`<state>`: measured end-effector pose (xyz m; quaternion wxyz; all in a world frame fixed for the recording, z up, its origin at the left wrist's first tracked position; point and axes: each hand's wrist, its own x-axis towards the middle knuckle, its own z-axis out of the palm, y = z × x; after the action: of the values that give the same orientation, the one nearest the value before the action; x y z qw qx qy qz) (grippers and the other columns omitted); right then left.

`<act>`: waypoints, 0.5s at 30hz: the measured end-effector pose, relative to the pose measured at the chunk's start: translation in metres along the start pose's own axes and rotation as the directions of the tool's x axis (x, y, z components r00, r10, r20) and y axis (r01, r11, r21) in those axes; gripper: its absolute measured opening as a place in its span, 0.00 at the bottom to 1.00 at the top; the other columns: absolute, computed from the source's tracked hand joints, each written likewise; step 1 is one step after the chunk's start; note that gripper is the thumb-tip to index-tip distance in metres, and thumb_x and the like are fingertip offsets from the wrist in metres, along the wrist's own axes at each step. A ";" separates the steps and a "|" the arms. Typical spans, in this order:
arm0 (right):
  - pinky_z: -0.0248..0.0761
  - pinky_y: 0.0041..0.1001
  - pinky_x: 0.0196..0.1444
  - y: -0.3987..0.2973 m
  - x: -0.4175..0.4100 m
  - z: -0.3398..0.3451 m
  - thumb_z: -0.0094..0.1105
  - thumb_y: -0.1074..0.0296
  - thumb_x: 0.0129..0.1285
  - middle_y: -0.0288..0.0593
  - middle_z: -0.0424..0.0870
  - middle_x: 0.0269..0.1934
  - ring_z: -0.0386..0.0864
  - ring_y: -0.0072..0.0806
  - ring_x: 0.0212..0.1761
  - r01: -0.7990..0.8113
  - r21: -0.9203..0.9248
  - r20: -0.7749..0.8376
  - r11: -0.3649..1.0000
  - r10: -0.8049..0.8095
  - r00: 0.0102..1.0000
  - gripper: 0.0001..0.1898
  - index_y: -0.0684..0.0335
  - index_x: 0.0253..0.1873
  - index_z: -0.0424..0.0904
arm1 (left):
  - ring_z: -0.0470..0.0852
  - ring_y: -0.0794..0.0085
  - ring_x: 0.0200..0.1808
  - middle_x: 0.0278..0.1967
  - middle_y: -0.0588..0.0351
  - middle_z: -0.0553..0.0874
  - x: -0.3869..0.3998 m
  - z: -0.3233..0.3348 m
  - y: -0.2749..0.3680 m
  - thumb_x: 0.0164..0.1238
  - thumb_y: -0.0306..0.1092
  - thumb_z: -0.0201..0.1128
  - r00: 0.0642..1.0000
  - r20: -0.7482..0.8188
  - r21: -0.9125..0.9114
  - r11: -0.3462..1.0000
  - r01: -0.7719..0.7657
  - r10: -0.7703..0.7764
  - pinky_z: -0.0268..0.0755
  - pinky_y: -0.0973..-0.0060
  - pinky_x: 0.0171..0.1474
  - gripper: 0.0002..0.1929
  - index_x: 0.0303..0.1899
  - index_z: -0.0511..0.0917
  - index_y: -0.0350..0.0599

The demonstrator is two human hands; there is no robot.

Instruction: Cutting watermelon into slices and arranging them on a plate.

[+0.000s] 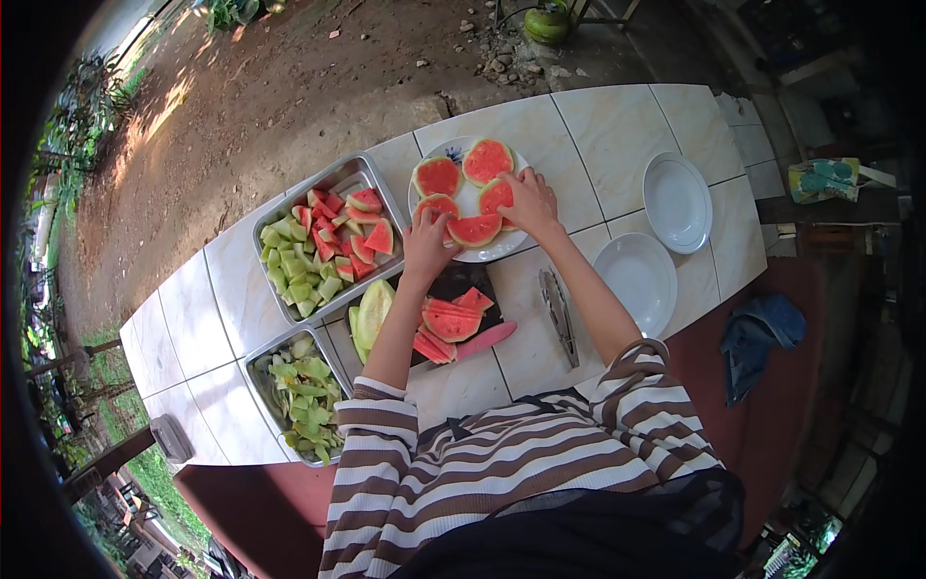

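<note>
Several watermelon slices [438,176] lie on a white plate [470,253] with a blue pattern. My left hand [428,250] is at the plate's near left edge, its fingertips at the slices there. With its fingers on a slice at the plate's right, my right hand [530,204] reaches in from the near side. Whether either hand grips a slice is unclear. Nearer me, more watermelon slices [452,318] lie on a dark board [463,275], beside a knife with a pink handle [487,341]. Pale green melon pieces [375,315] are left of the board, partly behind my left forearm.
A metal tray [398,210] at the left holds cut watermelon and green melon cubes. Nearer me, another metal tray [255,387] holds green peelings. Metal tongs [558,315] lie right of the board. Two white dishes [678,201] [636,282] stand farther right on the tiled table [506,130].
</note>
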<state>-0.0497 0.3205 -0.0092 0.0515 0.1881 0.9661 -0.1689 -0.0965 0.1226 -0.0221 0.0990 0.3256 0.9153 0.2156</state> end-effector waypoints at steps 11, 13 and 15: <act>0.67 0.38 0.47 -0.001 -0.008 0.000 0.66 0.58 0.43 0.43 0.67 0.46 0.67 0.38 0.51 -0.062 0.019 -0.021 0.998 0.062 0.998 0.30 0.50 0.55 0.69 | 0.68 0.61 0.54 0.47 0.54 0.71 0.000 -0.008 -0.015 0.33 0.38 0.72 0.997 -0.069 -0.114 0.993 0.023 -0.031 0.65 0.62 0.50 0.35 0.51 0.70 0.47; 0.65 0.38 0.49 0.006 -0.009 0.000 0.65 0.58 0.45 0.44 0.66 0.48 0.65 0.39 0.53 -0.017 -0.006 -0.029 1.000 0.017 0.999 0.29 0.53 0.55 0.68 | 0.68 0.58 0.53 0.48 0.51 0.71 -0.001 -0.023 -0.013 0.33 0.36 0.73 0.997 -0.056 -0.091 0.995 0.042 -0.047 0.64 0.63 0.52 0.37 0.53 0.68 0.44; 0.65 0.38 0.50 0.008 -0.008 0.000 0.64 0.58 0.46 0.45 0.65 0.49 0.64 0.39 0.54 -0.011 -0.001 -0.070 1.000 0.010 0.997 0.29 0.55 0.55 0.68 | 0.69 0.55 0.53 0.49 0.48 0.70 -0.002 -0.030 -0.021 0.33 0.33 0.73 0.996 -0.045 -0.062 0.996 0.068 -0.071 0.63 0.64 0.55 0.38 0.54 0.66 0.41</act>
<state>-0.0392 0.3242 -0.0103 0.0185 0.1990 0.9665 -0.1610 -0.1158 0.0970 -0.0053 0.0947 0.2852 0.9211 0.2475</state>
